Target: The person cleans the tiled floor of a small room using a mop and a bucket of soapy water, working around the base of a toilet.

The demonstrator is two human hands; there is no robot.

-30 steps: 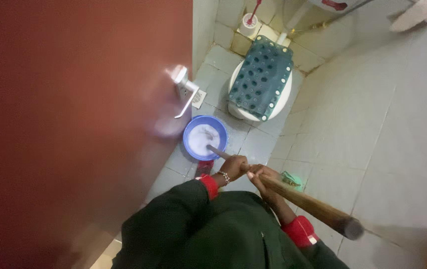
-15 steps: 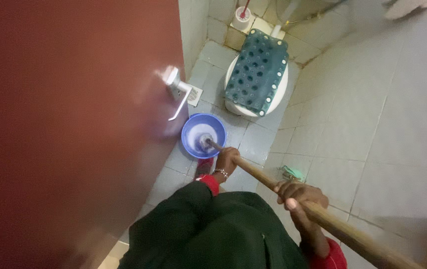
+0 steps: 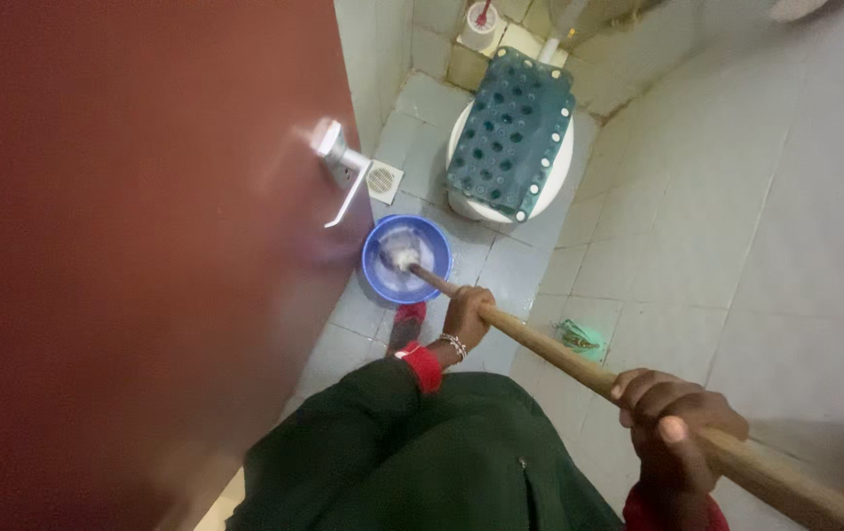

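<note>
long wooden mop handle (image 3: 560,359), pale wet head (image 3: 400,258) in blue basin (image 3: 434,241).

Dark red door (image 3: 137,246) with a silver lever handle (image 3: 335,162) fills the left side. White toilet (image 3: 506,197) with a teal dotted lid cover (image 3: 512,128) sits against the far wall, floor drain (image 3: 382,180) beside it, and a toilet brush holder (image 3: 481,25) in the corner.

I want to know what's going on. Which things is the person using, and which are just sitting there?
In use:
wooden stick, held by left hand and right hand
blue basin, stick's end in it

Just there:
toilet with spotted cover
door handle
floor drain
</note>
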